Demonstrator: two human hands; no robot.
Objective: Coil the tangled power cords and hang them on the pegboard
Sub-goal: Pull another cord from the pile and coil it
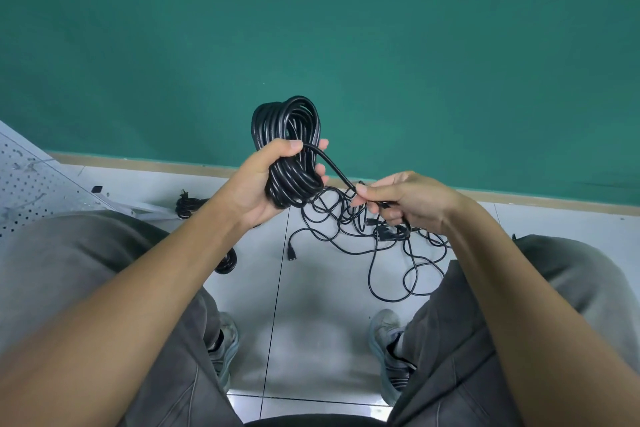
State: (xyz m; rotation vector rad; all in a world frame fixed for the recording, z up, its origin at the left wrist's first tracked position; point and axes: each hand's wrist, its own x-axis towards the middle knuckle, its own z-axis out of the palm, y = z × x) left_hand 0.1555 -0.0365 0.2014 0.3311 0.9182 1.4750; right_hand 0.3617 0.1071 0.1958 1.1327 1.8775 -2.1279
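Observation:
My left hand (266,180) grips a thick coil of black power cord (289,128), held upright in front of the green wall. A free strand of the same cord (332,166) runs from the coil's top down to my right hand (405,201), which pinches it between thumb and fingers. Below the hands a tangle of black cords (374,243) lies spread on the white tiled floor, with a plug end (292,255) at its left. The white pegboard (31,180) leans at the far left.
A coiled black cord (187,206) lies on the floor by the pegboard's foot, and another coil (227,262) shows under my left forearm. My knees in grey trousers and both shoes frame the floor. A green wall with a tan skirting strip (519,196) stands ahead.

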